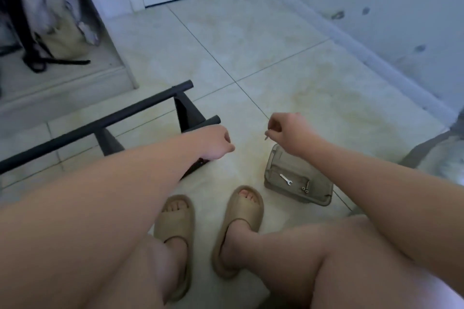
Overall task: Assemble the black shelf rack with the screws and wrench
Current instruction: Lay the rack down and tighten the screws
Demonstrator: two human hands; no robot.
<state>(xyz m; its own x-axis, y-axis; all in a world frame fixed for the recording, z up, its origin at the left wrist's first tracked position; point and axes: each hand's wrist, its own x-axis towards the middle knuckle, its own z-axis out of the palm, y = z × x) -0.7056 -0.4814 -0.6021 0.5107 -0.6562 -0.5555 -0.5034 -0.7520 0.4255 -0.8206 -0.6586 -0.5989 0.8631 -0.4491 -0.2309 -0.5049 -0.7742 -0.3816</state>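
Black shelf rack (pixel 75 138) lies on the floor (pixel 251 45) to my left, its nearer stretch passing under my left forearm. Closest to me, just beyond my right foot, sits the clear container (pixel 270 168), and in it the wrench (pixel 285 179) and what look like two spare screws (pixel 305 187). Above the container's far end my right hand (pixel 288 133) has its grip pinched on a single screw (pixel 266 136), held in the air. Across from it, my left hand (pixel 216 144) hovers over the rack's end bracket with fingers curled. I cannot tell whether that grip holds anything or touches the frame.

My worry is that the screw is small and pinched only by fingertips over bare tile, so a slip could send it rolling out of reach. If the rack is not steadied it may also shift as I feed the screw in, and the thread could cross.

The rack's long axis runs along its two tubes, from the floor's near left edge up and away to the right. The open tube ends point toward the middle of the floor.
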